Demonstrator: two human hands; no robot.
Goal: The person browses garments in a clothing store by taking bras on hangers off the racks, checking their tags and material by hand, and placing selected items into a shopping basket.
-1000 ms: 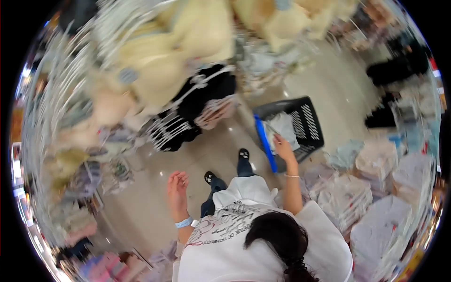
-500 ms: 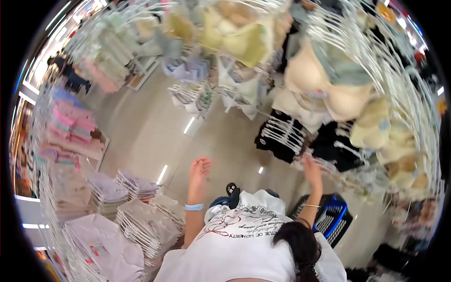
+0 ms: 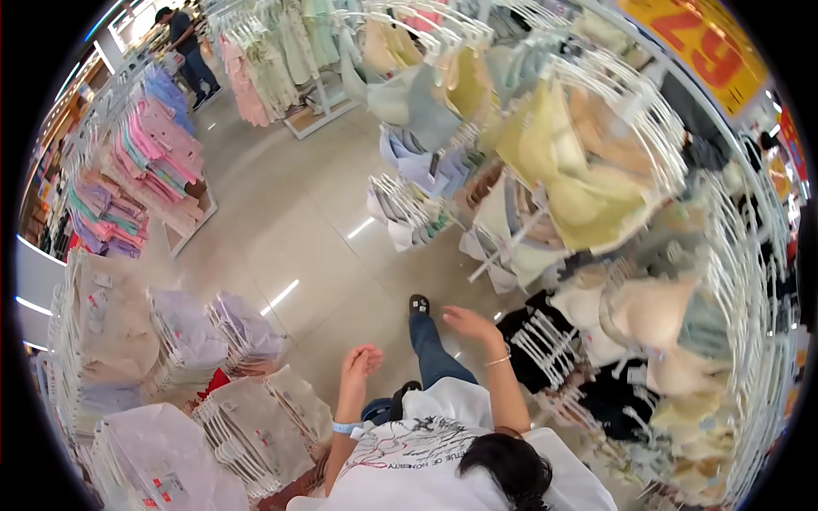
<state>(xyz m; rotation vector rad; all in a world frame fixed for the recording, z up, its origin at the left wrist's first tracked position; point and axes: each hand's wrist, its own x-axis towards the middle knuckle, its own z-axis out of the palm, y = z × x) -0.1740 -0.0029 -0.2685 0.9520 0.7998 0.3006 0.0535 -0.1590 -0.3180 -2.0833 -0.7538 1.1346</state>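
My right hand hangs over the aisle floor, its fingers stretched out and nothing in them. Nearest to it are black garments on white hangers, low on the rack at the right. My left hand is in front of my body with its fingers curled in, and no object shows in it. To its left and below hang beige tops, apart from the hand. Beige bras and a yellow-green bra hang on the right-hand rack, beyond my right hand.
Pale lilac tops hang at the lower left, pink clothes farther up. A rack with light dresses stands at the far end. A person is at the upper left. A yellow price sign hangs upper right. Tiled floor runs between the racks.
My right hand has moved left, away from the garments on the right rack. My left hand is lower and still curled. One leg now shows stepping forward; the blue basket is out of sight.
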